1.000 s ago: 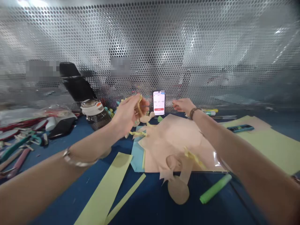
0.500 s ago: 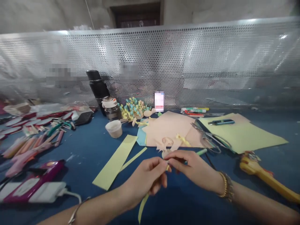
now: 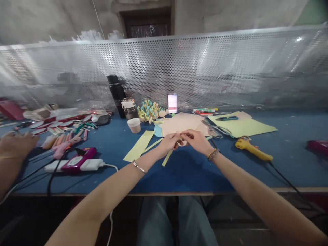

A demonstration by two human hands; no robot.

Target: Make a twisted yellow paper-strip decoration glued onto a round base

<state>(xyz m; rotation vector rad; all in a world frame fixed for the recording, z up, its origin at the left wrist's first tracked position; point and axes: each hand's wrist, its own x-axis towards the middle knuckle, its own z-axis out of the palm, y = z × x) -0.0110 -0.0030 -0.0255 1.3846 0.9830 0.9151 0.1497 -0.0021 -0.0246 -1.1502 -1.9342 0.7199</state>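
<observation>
Nearest me, past the jeans [image 3: 156, 222] and over the blue table [image 3: 200, 176], a narrow yellow paper strip [image 3: 167, 159] hangs from beneath the left hand [image 3: 168, 142], its upper end tucked in at the fingers. That hand is closed to a pinch and has hold of the strip. The right hand [image 3: 197, 139] comes in from the other side, thumb and fingers drawn nearly together, tips meeting the left's. At this size the fingertips merge, so I cannot tell whether the right grips the paper too. To do this fine work well, I'd steady the left pinch, give the small moves to the right fingertips, and press lightly, since thin paper would probably crease or tear. I'd also leave the loose end free of the wrists. Off to the right lies a yellow glue gun [image 3: 253, 149]; I'd mind the right forearm around its cable [image 3: 284, 177]. Just beyond the hands, a wide yellow strip [image 3: 139, 147] lies left of a pink sheet [image 3: 183, 123], with scissors [image 3: 214, 130] at the sheet's right; I'd hold the knuckles clear of those. Farther back stand a white cup [image 3: 134, 125], a cluster of twisted paper pieces [image 3: 148, 109] and, before the perforated metal panel [image 3: 151, 65], a lit phone [image 3: 172, 103].
</observation>
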